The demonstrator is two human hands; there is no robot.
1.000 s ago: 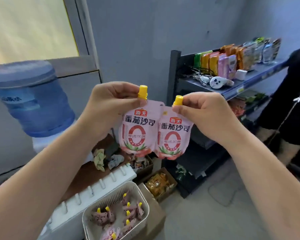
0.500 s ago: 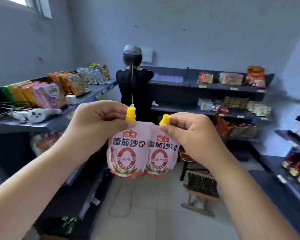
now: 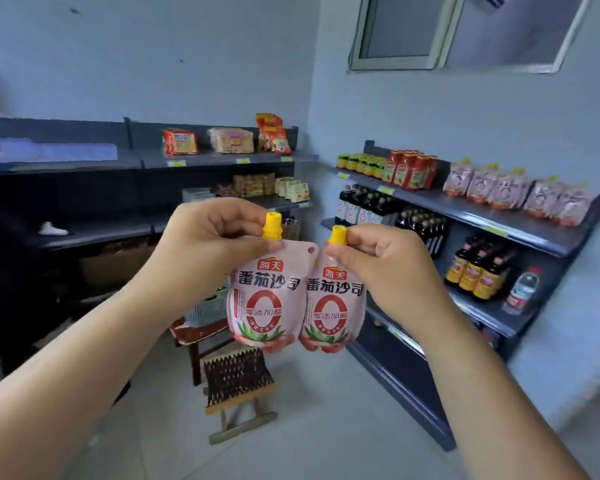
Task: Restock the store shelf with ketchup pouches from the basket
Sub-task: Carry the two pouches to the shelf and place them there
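I hold two pink ketchup pouches with yellow caps upright and side by side at chest height. My left hand (image 3: 210, 237) pinches the top of the left pouch (image 3: 265, 299). My right hand (image 3: 381, 261) pinches the top of the right pouch (image 3: 333, 306). The two pouches touch along their inner edges. On the right, the top board of the dark store shelf (image 3: 520, 220) carries a row of several matching pink pouches (image 3: 513, 192). The basket is out of view.
Red ketchup bottles (image 3: 409, 171) and small jars (image 3: 361, 164) stand left of the shelved pouches, dark sauce bottles (image 3: 475, 268) on the boards below. A small folding stool (image 3: 238, 386) and a wooden stool (image 3: 194, 334) stand on the floor ahead. Back shelves (image 3: 222, 159) hold snack packs.
My view has swung to the right, from the left shelf and basket past a person at the back shelves to the right-hand shelf. Both hands keep the same grip on the pouches.
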